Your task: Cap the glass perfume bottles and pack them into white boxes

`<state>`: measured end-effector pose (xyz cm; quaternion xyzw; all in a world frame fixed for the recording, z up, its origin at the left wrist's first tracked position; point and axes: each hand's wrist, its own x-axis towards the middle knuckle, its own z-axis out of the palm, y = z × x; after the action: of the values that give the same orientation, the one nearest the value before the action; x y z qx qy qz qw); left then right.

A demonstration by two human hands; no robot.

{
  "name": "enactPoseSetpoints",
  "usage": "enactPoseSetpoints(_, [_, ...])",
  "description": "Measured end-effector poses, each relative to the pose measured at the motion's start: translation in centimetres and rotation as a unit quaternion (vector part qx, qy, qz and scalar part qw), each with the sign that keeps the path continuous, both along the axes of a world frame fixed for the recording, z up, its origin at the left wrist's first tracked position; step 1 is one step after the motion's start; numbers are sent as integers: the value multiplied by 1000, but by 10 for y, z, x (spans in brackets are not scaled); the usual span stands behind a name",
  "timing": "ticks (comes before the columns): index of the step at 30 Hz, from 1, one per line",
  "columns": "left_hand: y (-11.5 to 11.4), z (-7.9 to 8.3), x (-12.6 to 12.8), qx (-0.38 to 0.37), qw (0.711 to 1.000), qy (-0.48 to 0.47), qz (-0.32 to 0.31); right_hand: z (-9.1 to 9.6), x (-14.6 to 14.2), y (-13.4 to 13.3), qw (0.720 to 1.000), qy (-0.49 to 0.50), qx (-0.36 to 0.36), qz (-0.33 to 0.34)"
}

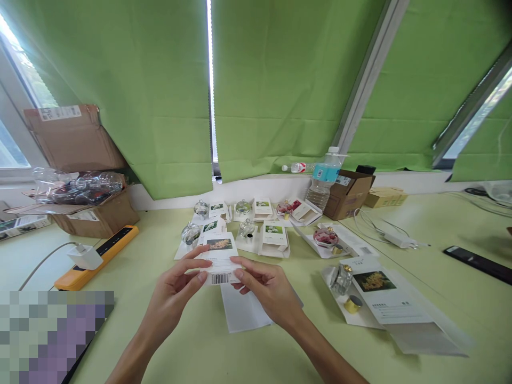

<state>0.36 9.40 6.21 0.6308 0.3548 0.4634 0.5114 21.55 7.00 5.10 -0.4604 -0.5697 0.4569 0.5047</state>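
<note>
Between my two hands is a small white box (218,260) with an orange-flower picture and a barcode on its lower face. My left hand (176,282) grips its left edge with thumb and fingers. My right hand (266,288) pinches the lower right side. Under the right hand a white sheet (242,309) lies on the table, partly covered. Just beyond are flower-picture boxes, such as one white box (274,237), with round glass bottles, including a clear bottle (190,232). To the right lies an opened carton (394,298) with a glass bottle (342,279) and a gold cap (353,304).
A cardboard box (96,216) of plastic bottles stands at left beside an orange power strip (100,256). At the back are a large water bottle (324,181) and a brown carton (350,197). A charger (400,239) and a black phone (480,264) lie right.
</note>
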Motion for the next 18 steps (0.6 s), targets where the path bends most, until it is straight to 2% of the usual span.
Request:
enactPoseSetpoints(7, [0,1,3,-1,1000,-3,3,2,0,-2,1000,-13,3,2])
enactPoseSetpoints(11, [0,3,4,16,1000,9,25,3,-2,-3,1000,-8,7,5])
enactPoseSetpoints(18, [-3,4,4,16,999,22,34,-1,-5,-1,999,33,-34,23])
